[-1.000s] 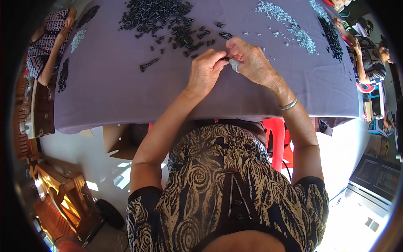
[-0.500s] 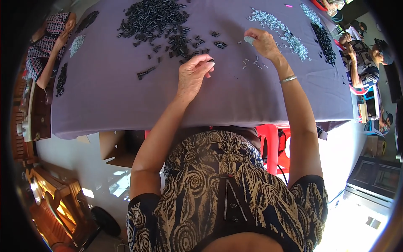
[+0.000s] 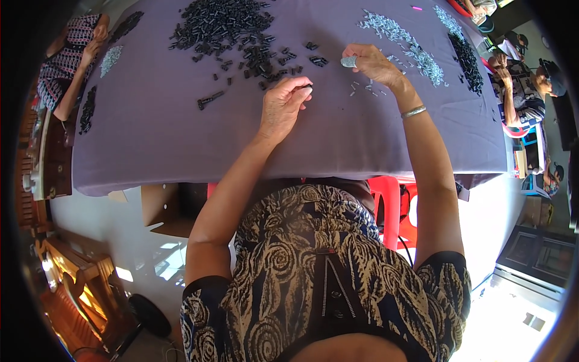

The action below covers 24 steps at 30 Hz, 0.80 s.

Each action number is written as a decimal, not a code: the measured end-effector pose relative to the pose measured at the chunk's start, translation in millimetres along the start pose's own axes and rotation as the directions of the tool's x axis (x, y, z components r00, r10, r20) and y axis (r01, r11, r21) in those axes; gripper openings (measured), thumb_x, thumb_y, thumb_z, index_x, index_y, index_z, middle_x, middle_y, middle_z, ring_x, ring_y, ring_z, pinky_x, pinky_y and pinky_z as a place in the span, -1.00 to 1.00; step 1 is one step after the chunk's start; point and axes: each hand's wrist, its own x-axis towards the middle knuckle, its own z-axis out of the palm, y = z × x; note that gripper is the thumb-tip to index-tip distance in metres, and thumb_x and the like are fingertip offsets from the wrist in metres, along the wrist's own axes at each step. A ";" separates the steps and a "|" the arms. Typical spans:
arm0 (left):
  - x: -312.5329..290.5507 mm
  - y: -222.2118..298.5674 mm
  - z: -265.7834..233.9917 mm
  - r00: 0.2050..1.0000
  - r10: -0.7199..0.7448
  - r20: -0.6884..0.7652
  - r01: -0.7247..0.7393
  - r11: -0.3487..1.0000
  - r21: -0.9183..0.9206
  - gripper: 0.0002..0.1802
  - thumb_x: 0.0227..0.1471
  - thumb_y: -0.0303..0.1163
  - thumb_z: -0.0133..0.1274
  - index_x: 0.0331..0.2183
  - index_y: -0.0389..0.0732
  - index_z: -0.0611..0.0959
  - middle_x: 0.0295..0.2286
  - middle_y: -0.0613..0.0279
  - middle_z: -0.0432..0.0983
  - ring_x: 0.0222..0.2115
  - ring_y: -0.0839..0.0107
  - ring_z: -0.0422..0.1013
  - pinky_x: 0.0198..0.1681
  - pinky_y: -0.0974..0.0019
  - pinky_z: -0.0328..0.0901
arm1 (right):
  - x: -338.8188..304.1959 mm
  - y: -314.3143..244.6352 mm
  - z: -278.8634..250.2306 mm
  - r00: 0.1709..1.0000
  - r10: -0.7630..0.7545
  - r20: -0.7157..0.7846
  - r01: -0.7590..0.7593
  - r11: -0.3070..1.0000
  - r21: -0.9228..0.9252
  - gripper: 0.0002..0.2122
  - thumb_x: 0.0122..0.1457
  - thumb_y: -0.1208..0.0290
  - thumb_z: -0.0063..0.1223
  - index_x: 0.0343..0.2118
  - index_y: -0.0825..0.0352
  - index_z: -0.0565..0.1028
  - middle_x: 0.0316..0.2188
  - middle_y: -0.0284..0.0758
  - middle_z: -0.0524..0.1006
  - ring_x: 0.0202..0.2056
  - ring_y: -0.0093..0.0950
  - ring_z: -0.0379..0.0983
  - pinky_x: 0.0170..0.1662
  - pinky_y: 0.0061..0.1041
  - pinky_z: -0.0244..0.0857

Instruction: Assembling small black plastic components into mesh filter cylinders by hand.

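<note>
Left hand (image 3: 282, 108) pinches a dark piece (image 3: 309, 87); right hand (image 3: 375, 64) sits near clear bits (image 3: 369, 88)

Both hands are over the purple cloth (image 3: 362, 148) in the upper middle of the frame, well apart from each other. The left hand's thumb and forefinger are closed on the dark piece, only partly visible at their tips; its other fingers are curled. The right hand's fingers are bent and drawn close to a thumb with a grey cover (image 3: 348, 62); whether they grip anything cannot be told. A bracelet (image 3: 414, 112) circles the right wrist.

Just above the left hand lies the lower end of a big black pile (image 3: 220, 27), which spreads to the top edge. A longer black part (image 3: 210, 99) lies apart to the left of that hand. The clear bits are scattered just below the right hand, and a clear pile (image 3: 427, 65) slants down beyond it, in the upper right.

Further right are another clear heap (image 3: 447, 22) and a black heap (image 3: 465, 63). Near the cloth's left edge, a small clear heap (image 3: 111, 61) lies between two dark heaps (image 3: 88, 111). Other people sit at the upper left and upper right. A red chair (image 3: 389, 208) shows below the cloth, right of centre.
</note>
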 end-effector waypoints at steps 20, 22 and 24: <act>-2.3 1.0 4.3 1.000 -0.015 -0.010 0.015 0.999 -0.049 -0.85 -0.07 -0.56 0.10 -0.34 -0.24 0.58 -0.43 0.40 0.42 -0.45 0.65 0.36 -0.44 0.55 0.29 | -25.2 14.0 0.8 0.985 -0.100 -0.140 0.102 0.995 0.008 -0.90 -0.04 0.48 0.09 -0.45 0.35 0.52 -0.64 -0.45 0.43 -0.56 -0.67 0.31 -0.49 -0.61 0.20; -3.5 0.4 4.0 1.000 -0.014 -0.013 0.014 0.999 -0.041 -0.85 -0.07 -0.56 0.10 -0.34 -0.24 0.58 -0.43 0.40 0.42 -0.45 0.65 0.35 -0.44 0.55 0.28 | -29.1 7.2 3.2 0.999 -0.037 -0.021 0.035 0.997 -0.074 -0.92 -0.04 0.49 0.09 -0.47 0.36 0.51 -0.65 -0.43 0.44 -0.56 -0.65 0.30 -0.48 -0.62 0.20; -3.2 0.4 5.4 1.000 -0.015 -0.010 0.014 0.999 -0.037 -0.85 -0.07 -0.56 0.10 -0.35 -0.24 0.58 -0.43 0.40 0.42 -0.45 0.65 0.35 -0.44 0.56 0.28 | -29.7 6.5 4.7 0.997 -0.079 0.004 0.078 0.986 -0.148 -0.89 -0.05 0.42 0.12 -0.47 0.34 0.52 -0.64 -0.41 0.45 -0.57 -0.61 0.32 -0.48 -0.57 0.22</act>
